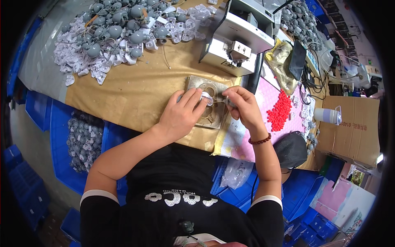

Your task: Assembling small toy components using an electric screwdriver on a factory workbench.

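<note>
Hands: left hand (181,116) flat, right hand (243,108) pinching small clear part (207,98).

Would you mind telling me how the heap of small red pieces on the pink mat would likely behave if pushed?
The red pieces look tiny and loose, so they would probably scatter rather than move together. They seem light, likely plastic. Lying on the flat pink mat, some might slide or roll toward the edge.

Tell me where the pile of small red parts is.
In the head view the red parts lie on the pink sheet, on the person's right, just beyond the right hand.
</note>
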Motion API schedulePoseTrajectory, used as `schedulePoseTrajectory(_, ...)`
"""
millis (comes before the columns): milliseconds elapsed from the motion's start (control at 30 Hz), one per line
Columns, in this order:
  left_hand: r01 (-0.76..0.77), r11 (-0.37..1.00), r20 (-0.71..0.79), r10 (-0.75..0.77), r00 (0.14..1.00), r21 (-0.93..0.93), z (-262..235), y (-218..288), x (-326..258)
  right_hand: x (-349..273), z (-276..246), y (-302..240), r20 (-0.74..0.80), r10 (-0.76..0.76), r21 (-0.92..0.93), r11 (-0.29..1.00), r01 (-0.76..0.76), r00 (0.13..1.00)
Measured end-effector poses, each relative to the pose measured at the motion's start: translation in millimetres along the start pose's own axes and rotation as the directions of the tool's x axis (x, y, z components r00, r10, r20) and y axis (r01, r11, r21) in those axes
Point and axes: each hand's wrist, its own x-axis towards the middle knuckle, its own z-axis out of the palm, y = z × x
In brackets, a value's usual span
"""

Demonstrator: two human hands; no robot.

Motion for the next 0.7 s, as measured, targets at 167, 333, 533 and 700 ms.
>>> schedulePoseTrajectory(167,-0.010,1.000,-0.004,0.010,1.000,-0.005,0,0,0,3,7,18,0.085,-0.240,0.256,0.943,0.211,0.967)
schedulePoseTrajectory(333,-0.011,1.000,-0.016,0.011,1.000,0.008,2,-1,-3,5,21,5,0.092,-0.231,0.351,0.918,0.186,0.969)
schedulePoseTrajectory(533,-0.022,1.000,-0.031,0.021,0.999,-0.019,4,-3,-1,25,12,26,-0.063,-0.292,-0.145,0.949,0.281,0.954)
schedulePoseTrajectory(700,0.013,0.995,-0.028,-0.016,0.999,-0.100,2,-5,0,25,34,18,-0.066,-0.473,-0.710,0.641,0.292,0.878)
